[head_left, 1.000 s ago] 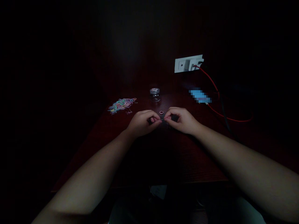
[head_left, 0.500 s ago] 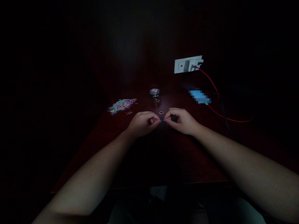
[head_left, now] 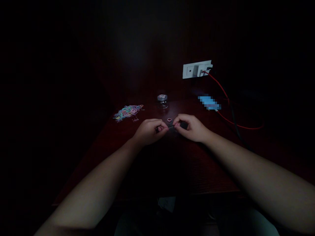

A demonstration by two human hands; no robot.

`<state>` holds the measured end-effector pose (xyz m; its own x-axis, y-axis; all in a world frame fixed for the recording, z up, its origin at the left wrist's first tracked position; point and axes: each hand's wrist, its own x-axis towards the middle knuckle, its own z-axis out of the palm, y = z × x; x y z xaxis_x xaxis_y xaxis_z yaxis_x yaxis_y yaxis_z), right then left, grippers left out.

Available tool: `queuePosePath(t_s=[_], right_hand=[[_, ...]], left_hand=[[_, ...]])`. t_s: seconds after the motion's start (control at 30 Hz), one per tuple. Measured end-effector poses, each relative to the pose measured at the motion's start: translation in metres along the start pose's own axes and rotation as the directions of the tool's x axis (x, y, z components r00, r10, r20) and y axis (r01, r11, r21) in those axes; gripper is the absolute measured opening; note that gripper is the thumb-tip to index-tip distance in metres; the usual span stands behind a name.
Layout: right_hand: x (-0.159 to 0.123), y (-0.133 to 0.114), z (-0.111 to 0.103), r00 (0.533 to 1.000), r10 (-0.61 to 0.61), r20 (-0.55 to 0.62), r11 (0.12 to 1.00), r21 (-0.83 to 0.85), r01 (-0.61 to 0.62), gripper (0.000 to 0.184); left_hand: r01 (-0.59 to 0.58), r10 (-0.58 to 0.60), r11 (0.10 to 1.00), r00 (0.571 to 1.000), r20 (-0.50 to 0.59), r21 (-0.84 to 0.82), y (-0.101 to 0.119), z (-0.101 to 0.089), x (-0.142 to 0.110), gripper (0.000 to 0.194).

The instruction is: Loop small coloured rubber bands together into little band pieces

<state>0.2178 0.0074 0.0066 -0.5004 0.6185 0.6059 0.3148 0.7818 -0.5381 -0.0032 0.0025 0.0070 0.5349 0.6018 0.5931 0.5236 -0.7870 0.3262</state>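
Note:
Over the dark red table, my left hand [head_left: 152,131] and my right hand [head_left: 190,127] face each other, fingertips a small gap apart. Thumb and forefinger of each are pinched together. A thin, pale elastic band [head_left: 170,127] spans the gap between them; its ends are hidden by the fingers. Just behind the fingertips a small pink hair tie [head_left: 169,120] lies on the table. To the left of my hands is a loose pile of colourful hair ties [head_left: 128,112]. A clear round jar [head_left: 162,102] with a lid stands beyond my hands.
On the back wall is a white socket [head_left: 197,69] with a plugged-in charger. Its red cable [head_left: 243,127] runs to a phone-like, pixelated blue object [head_left: 209,102] at the right. A dark cable hangs beside it. The table's front edge [head_left: 197,193] runs below my forearms.
My hands stay pinched at nearly the same place. The fingertips are slightly further apart, and more of the thin band shows between them. The view has shifted slightly.

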Motion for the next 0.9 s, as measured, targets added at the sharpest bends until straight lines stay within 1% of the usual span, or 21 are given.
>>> queuePosePath(t_s=[0.1,0.23,0.47,0.67,0.9], right_hand=[[-0.0001,0.0000,0.0010,0.999,-0.018,0.040,1.000,0.001,0.018,0.010],[0.0000,0.0012,0.0021,0.998,-0.014,0.066,1.000,-0.017,0.015,0.010],[0.0002,0.0014,0.0021,0.998,-0.008,0.061,1.000,-0.019,0.009,0.011],[0.0006,0.0001,0.0019,0.999,-0.006,0.048,0.999,-0.035,0.008,0.011],[0.0000,0.0008,0.0023,0.999,0.009,0.052,0.999,-0.046,-0.006,0.010]], left_hand=[[-0.014,0.014,1.000,1.000,-0.002,0.007,0.0006,-0.0004,0.0002,0.010],[-0.024,0.024,1.000,1.000,-0.002,0.001,0.0008,-0.0005,0.0003,0.010],[-0.019,0.019,1.000,1.000,0.017,-0.002,-0.0001,0.0002,-0.0004,0.011],[-0.026,0.028,0.997,0.999,0.017,-0.075,0.0002,0.0004,-0.0009,0.011],[-0.037,0.037,0.999,0.999,-0.005,-0.033,-0.0015,0.0019,-0.0005,0.011]])
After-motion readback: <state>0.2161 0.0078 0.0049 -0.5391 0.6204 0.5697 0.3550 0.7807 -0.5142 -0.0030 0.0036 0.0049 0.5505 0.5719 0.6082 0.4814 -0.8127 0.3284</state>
